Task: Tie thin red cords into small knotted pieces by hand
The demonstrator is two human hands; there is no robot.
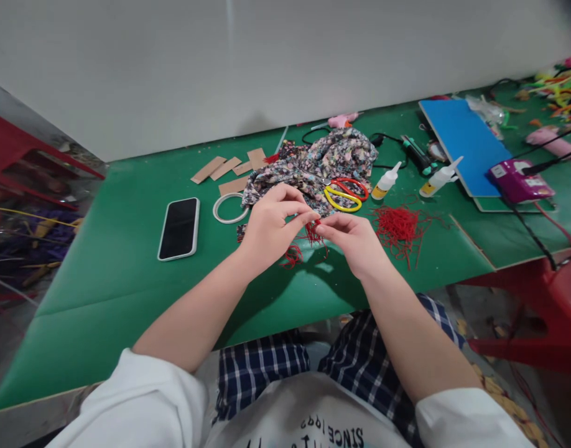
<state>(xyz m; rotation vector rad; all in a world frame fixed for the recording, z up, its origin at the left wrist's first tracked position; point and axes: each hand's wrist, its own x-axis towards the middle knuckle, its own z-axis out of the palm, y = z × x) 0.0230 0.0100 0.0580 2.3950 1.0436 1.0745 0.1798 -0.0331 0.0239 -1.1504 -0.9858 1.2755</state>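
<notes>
Between the fingertips of both hands is a small bunch of red threads (pixel 312 233), its strands hanging down over the green table. My left hand (pixel 282 221) pinches it from the left and above. From the right, my right hand (pixel 348 235) pinches the same bunch with thumb and forefinger. Another small clump of red threads (pixel 292 256) lies below my left hand. To the right of my right hand rests a loose heap of red threads (pixel 399 229). Scissors with red and yellow handles (pixel 345 194) lie just beyond the hands, against a crumpled floral cloth (pixel 320 158).
A phone (pixel 178 228), a roll of tape (pixel 230 208) and several cardboard strips (pixel 208 170) lie at left. Two glue bottles (pixel 387 181) stand at right, near a blue board (pixel 467 146) and a purple box with cables (pixel 521 179). A wall (pixel 220 74) borders the table's back.
</notes>
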